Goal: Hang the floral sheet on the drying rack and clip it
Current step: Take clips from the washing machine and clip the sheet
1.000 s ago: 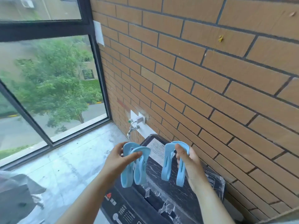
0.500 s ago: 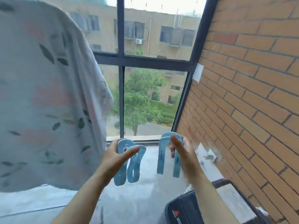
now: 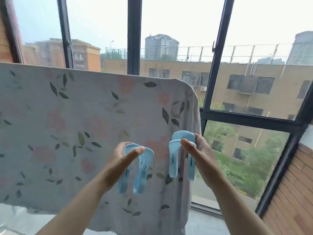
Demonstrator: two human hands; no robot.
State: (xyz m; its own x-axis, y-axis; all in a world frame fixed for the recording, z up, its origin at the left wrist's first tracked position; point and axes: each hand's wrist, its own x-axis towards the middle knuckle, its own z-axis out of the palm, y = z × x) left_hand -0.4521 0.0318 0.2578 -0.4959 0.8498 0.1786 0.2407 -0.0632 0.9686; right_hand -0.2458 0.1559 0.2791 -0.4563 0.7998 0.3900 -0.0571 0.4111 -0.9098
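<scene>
Window frames (image 3: 133,39) fill the background, brick wall (image 3: 291,192) at right. Ahead the sheet (image 3: 84,124) hangs draped, its right edge just above my right hand (image 3: 203,155), open room right of it. My left hand (image 3: 118,161) grips the left clip (image 3: 140,175), thumb across its top; my right hand pinches the right clip (image 3: 174,160), both blue, in front of the sheet

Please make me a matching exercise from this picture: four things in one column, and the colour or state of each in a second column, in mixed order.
Things:
1. floral sheet
2. clip in the left hand
3. brick wall
4. window frame

Colour or state:
A. dark
B. orange-brown, at the lower right
C. hangs draped, no clip on it yet
D. light blue

Pairs: 1-C, 2-D, 3-B, 4-A
</scene>
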